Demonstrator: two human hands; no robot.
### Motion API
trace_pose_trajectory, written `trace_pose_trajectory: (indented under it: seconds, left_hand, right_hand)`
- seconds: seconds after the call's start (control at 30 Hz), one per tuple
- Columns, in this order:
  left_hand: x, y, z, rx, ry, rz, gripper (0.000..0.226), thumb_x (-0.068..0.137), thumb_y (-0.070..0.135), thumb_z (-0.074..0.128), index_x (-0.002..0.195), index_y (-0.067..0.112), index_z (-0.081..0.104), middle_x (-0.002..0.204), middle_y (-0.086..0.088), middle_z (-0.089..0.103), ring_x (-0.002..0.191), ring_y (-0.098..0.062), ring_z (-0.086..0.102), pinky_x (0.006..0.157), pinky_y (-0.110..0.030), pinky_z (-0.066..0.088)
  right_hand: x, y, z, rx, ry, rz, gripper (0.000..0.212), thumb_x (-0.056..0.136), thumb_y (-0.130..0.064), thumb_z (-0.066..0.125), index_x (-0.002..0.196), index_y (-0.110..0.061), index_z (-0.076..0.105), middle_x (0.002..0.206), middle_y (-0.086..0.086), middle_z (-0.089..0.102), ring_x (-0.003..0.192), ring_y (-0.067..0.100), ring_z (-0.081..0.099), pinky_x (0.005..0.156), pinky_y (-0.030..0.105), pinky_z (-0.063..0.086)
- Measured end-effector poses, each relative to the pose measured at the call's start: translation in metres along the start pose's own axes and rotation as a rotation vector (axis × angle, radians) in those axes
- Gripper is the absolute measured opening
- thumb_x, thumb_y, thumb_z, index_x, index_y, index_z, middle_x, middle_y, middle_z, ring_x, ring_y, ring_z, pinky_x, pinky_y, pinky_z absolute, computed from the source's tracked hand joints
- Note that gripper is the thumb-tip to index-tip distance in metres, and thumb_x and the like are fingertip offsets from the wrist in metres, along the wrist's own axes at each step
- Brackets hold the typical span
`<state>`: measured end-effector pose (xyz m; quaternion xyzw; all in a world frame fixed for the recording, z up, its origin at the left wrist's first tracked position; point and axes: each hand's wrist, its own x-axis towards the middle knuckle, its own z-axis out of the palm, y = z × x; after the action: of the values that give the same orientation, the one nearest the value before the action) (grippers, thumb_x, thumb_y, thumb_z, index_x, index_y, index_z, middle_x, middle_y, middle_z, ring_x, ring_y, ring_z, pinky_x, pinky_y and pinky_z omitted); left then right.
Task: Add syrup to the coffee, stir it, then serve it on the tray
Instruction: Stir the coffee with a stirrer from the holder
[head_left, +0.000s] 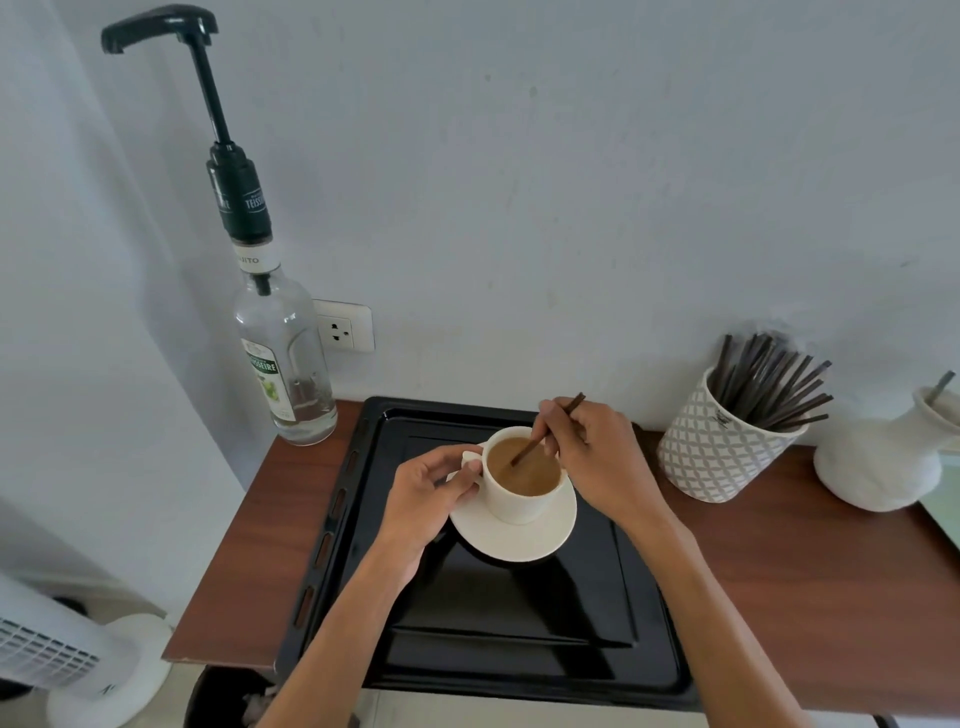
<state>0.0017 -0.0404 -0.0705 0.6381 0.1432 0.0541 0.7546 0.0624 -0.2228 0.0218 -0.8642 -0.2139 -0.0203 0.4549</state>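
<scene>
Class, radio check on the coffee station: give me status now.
Left hand pinching cup handle. Right hand holding stir stick, tip in coffee. Cup on saucer, on black tray. Nothing in the way.

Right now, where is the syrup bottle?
In the head view the syrup bottle stands at the table's back left corner against the wall, just left of the black tray and beside the wall socket.

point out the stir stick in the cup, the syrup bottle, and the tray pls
stir stick (530, 451): head view, on the shaft just above the coffee.
syrup bottle (291, 364): head view, on the clear glass body right of the label.
tray (519, 613): head view, on the bare black floor in front of the saucer.
</scene>
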Motion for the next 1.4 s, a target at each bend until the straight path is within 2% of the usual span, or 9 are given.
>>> trace_pose_trajectory:
  seconds: [0.07, 0.2, 0.37, 0.5, 0.6, 0.73, 0.97, 1.2, 1.4]
  left_hand:
    - [0.0, 0.0, -0.001, 0.004, -0.001, -0.001, 0.013, 0.095, 0.018, 0.073, 0.1, 0.025, 0.083, 0.108, 0.0, 0.083, 0.11, -0.022, 0.076, 0.107, -0.05, 0.055]
    - [0.001, 0.0, -0.001, 0.004, -0.006, -0.006, 0.011, 0.093, 0.022, 0.075, 0.1, 0.026, 0.083, 0.108, 0.0, 0.083, 0.109, -0.021, 0.076, 0.107, -0.051, 0.055]
    - [0.001, 0.0, -0.001, 0.002, -0.006, 0.002, 0.012, 0.094, 0.02, 0.074, 0.102, 0.023, 0.083, 0.108, -0.002, 0.083, 0.11, -0.023, 0.075, 0.107, -0.051, 0.055]
    - [-0.001, 0.001, -0.002, -0.011, -0.008, -0.016, 0.013, 0.094, 0.018, 0.074, 0.104, 0.02, 0.082, 0.108, -0.003, 0.083, 0.11, -0.023, 0.076, 0.107, -0.05, 0.055]
    - [0.0, 0.002, -0.002, -0.005, -0.007, -0.031, 0.014, 0.096, 0.016, 0.073, 0.105, 0.02, 0.082, 0.108, -0.001, 0.083, 0.108, -0.021, 0.076, 0.107, -0.047, 0.055]
    - [0.001, 0.002, 0.0, -0.011, -0.002, -0.029, 0.013, 0.096, 0.017, 0.073, 0.105, 0.02, 0.082, 0.108, -0.002, 0.083, 0.113, -0.025, 0.074, 0.108, -0.049, 0.054]
    - [0.0, 0.004, 0.0, -0.004, -0.006, -0.031, 0.014, 0.096, 0.016, 0.072, 0.107, 0.018, 0.081, 0.107, -0.003, 0.083, 0.111, -0.025, 0.075, 0.107, -0.049, 0.055]
    - [0.0, 0.004, -0.001, -0.011, -0.007, -0.033, 0.014, 0.096, 0.016, 0.073, 0.105, 0.019, 0.082, 0.108, -0.002, 0.083, 0.112, -0.022, 0.075, 0.104, -0.043, 0.058]
    - [0.0, 0.007, -0.001, 0.002, -0.021, -0.034, 0.014, 0.095, 0.015, 0.072, 0.105, 0.019, 0.082, 0.108, -0.002, 0.083, 0.11, -0.02, 0.076, 0.102, -0.042, 0.059]
  right_hand:
    - [0.004, -0.001, -0.004, -0.077, 0.047, -0.023, 0.043, 0.107, -0.029, 0.049, 0.071, -0.015, 0.067, 0.058, 0.0, 0.063, 0.052, 0.012, 0.055, 0.059, 0.029, 0.046]
    - [0.003, 0.007, -0.019, -0.154, 0.085, 0.035, 0.048, 0.107, -0.034, 0.047, 0.063, -0.022, 0.062, 0.045, -0.017, 0.054, 0.041, 0.005, 0.048, 0.048, 0.015, 0.036]
    - [0.006, 0.0, -0.004, -0.017, -0.047, 0.02, 0.046, 0.107, -0.032, 0.049, 0.067, -0.02, 0.068, 0.06, 0.006, 0.066, 0.047, 0.004, 0.05, 0.054, 0.017, 0.042]
    - [0.01, 0.003, -0.01, -0.155, 0.053, 0.018, 0.045, 0.107, -0.034, 0.048, 0.069, -0.019, 0.067, 0.06, 0.0, 0.065, 0.053, 0.009, 0.057, 0.06, 0.031, 0.049]
    - [0.006, 0.012, -0.022, -0.16, 0.076, 0.042, 0.048, 0.106, -0.036, 0.047, 0.064, -0.023, 0.063, 0.057, 0.003, 0.064, 0.049, 0.012, 0.055, 0.055, 0.024, 0.044]
    - [-0.001, 0.007, -0.011, -0.008, -0.074, 0.012, 0.047, 0.107, -0.036, 0.047, 0.065, -0.024, 0.063, 0.062, 0.004, 0.065, 0.049, 0.002, 0.05, 0.056, 0.016, 0.042]
    - [0.006, 0.007, -0.013, -0.136, 0.037, -0.012, 0.043, 0.107, -0.034, 0.047, 0.07, -0.018, 0.062, 0.06, 0.001, 0.062, 0.055, 0.014, 0.057, 0.062, 0.036, 0.049]
    - [-0.001, 0.002, -0.004, -0.058, -0.084, -0.029, 0.047, 0.106, -0.04, 0.046, 0.065, -0.022, 0.061, 0.061, 0.006, 0.062, 0.047, 0.002, 0.046, 0.054, 0.021, 0.042]
    - [0.013, -0.003, -0.006, -0.19, 0.028, 0.008, 0.047, 0.107, -0.038, 0.044, 0.071, -0.012, 0.061, 0.062, 0.007, 0.065, 0.059, 0.027, 0.062, 0.064, 0.048, 0.054]
